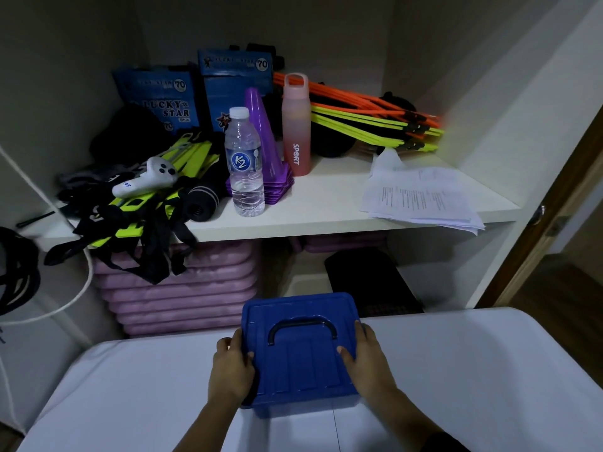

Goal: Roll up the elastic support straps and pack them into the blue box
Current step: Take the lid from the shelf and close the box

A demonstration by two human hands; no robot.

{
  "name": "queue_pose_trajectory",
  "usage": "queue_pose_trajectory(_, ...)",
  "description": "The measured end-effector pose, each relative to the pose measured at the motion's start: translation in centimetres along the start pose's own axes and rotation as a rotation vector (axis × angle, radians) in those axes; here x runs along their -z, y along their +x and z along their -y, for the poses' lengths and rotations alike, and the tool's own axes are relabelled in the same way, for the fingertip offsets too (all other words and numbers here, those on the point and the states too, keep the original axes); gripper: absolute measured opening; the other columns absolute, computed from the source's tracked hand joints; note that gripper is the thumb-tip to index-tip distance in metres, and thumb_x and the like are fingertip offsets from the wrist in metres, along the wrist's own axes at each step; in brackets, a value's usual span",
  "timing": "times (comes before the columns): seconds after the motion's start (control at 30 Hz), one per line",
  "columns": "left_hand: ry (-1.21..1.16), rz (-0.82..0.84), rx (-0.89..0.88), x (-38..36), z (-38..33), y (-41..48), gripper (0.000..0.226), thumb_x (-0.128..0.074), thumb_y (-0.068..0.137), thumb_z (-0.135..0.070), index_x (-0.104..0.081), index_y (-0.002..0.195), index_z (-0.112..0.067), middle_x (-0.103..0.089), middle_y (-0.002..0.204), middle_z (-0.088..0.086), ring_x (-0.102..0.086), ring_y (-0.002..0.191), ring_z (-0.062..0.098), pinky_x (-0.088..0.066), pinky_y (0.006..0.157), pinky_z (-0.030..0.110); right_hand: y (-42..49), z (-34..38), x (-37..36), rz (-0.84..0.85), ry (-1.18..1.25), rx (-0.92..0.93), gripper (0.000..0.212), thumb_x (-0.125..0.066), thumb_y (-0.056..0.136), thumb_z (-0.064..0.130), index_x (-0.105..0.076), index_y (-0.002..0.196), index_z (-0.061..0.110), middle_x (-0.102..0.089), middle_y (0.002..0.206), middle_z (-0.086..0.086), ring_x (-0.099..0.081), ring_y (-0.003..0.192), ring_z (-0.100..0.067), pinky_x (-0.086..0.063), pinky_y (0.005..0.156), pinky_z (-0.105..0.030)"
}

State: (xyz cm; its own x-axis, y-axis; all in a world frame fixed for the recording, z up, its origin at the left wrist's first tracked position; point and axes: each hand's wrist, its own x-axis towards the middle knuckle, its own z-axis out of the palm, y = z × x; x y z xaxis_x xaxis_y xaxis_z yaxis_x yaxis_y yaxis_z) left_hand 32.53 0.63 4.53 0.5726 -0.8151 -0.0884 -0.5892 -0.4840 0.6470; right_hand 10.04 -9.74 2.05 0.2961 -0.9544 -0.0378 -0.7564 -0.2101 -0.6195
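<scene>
A blue box (301, 363) with its lid on and a black handle on top sits at the far edge of a white table (473, 370). My left hand (232, 367) grips its left side, thumb on the lid. My right hand (363, 357) grips its right side the same way. A tangle of black and neon-yellow straps (137, 216) lies on the left of the white shelf (326, 203) and hangs over its front edge.
On the shelf stand a clear water bottle (244, 164), a stack of purple cones (264, 148), a pink sport bottle (296, 125), blue packets, orange and yellow poles (368, 115) and loose papers (421, 194). Purple mats (176, 288) are stacked below. A wooden door frame is on the right.
</scene>
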Motion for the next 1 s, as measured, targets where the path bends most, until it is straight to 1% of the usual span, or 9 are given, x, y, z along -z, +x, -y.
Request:
queue_pose_trajectory(0.1,-0.091,0.018,0.047,0.0,-0.1,0.2,0.050,-0.047,0.091,-0.008,-0.032,0.139,-0.015,-0.049,0.122,0.019,-0.054,0.108,0.036,-0.044,0.097,0.045,0.5,0.0,0.4,-0.042,0.077,0.018,0.060,-0.049,0.094,0.033,-0.026,0.146,0.013,-0.038,0.142,-0.009,-0.044,0.125,-0.023,-0.041,0.106,-0.037)
queue_pose_trajectory(0.2,-0.118,0.028,0.028,-0.2,0.0,0.3,0.053,-0.046,0.090,-0.004,-0.029,0.140,-0.014,-0.055,0.120,0.019,-0.055,0.106,0.035,-0.045,0.093,0.044,1.5,-0.3,0.9,-0.004,0.081,-0.047,0.062,-0.045,0.096,0.032,-0.014,0.149,0.022,-0.035,0.143,-0.012,-0.044,0.124,-0.029,-0.041,0.104,-0.044)
queue_pose_trajectory(0.37,-0.106,0.001,0.041,-0.5,-0.2,0.1,0.056,-0.043,0.092,-0.006,-0.025,0.144,-0.018,-0.047,0.128,0.020,-0.051,0.113,0.036,-0.040,0.098,0.045,2.3,-0.6,1.0,0.153,0.218,-0.095,0.064,-0.041,0.098,0.032,-0.004,0.150,0.029,-0.042,0.138,-0.015,-0.051,0.117,-0.030,-0.043,0.102,-0.043)
queue_pose_trajectory(0.47,-0.094,-0.032,0.018,-0.6,-0.6,-0.4,0.056,-0.043,0.092,-0.005,-0.026,0.144,-0.017,-0.041,0.134,0.016,-0.053,0.112,0.034,-0.042,0.096,0.042,2.1,-0.9,0.9,0.034,0.067,-0.078,0.064,-0.046,0.096,0.035,-0.013,0.149,0.027,-0.041,0.133,-0.015,-0.048,0.115,-0.030,-0.044,0.098,-0.045)
queue_pose_trajectory(0.53,-0.086,-0.064,0.006,-0.8,-0.7,-0.6,0.056,-0.043,0.092,-0.004,-0.028,0.144,-0.017,-0.040,0.136,0.014,-0.054,0.110,0.033,-0.044,0.092,0.041,1.7,-0.5,0.8,-0.069,-0.051,-0.030,0.062,-0.049,0.094,0.035,-0.019,0.148,0.026,-0.037,0.136,-0.012,-0.042,0.117,-0.028,-0.045,0.097,-0.044)
queue_pose_trajectory(0.6,-0.084,-0.098,-0.016,-1.1,-0.6,-0.8,0.055,-0.043,0.090,-0.003,-0.030,0.142,-0.015,-0.042,0.136,0.013,-0.053,0.111,0.032,-0.044,0.093,0.042,1.3,0.1,0.7,-0.100,-0.104,0.001,0.059,-0.049,0.095,0.033,-0.021,0.147,0.028,-0.034,0.139,-0.009,-0.040,0.118,-0.026,-0.047,0.095,-0.042)
queue_pose_trajectory(0.77,-0.107,-0.136,-0.032,-1.3,-0.2,-1.0,0.056,-0.043,0.089,0.000,-0.032,0.142,-0.014,-0.048,0.136,0.011,-0.050,0.117,0.030,-0.041,0.099,0.040,1.2,0.0,0.9,-0.117,-0.021,-0.032,0.064,-0.052,0.094,0.029,-0.019,0.148,0.028,-0.037,0.139,-0.006,-0.040,0.117,-0.024,-0.044,0.098,-0.040)
queue_pose_trajectory(0.87,-0.124,-0.162,-0.048,-1.5,-0.2,-1.1,0.056,-0.044,0.089,0.001,-0.033,0.142,-0.013,-0.048,0.137,0.011,-0.049,0.120,0.030,-0.039,0.102,0.039,1.4,-0.2,0.8,-0.130,-0.007,-0.077,0.070,-0.055,0.093,0.031,-0.016,0.149,0.017,-0.037,0.137,-0.010,-0.042,0.120,-0.025,-0.043,0.101,-0.041)
queue_pose_trajectory(1.0,-0.139,-0.188,-0.039,-1.9,-0.3,-1.2,0.053,-0.043,0.090,0.001,-0.035,0.141,-0.011,-0.050,0.135,0.012,-0.050,0.118,0.030,-0.041,0.101,0.042,1.4,-0.2,0.3,-0.146,-0.008,-0.136,0.064,-0.059,0.090,0.033,-0.031,0.144,0.010,-0.031,0.142,-0.015,-0.047,0.117,-0.029,-0.046,0.099,-0.041)
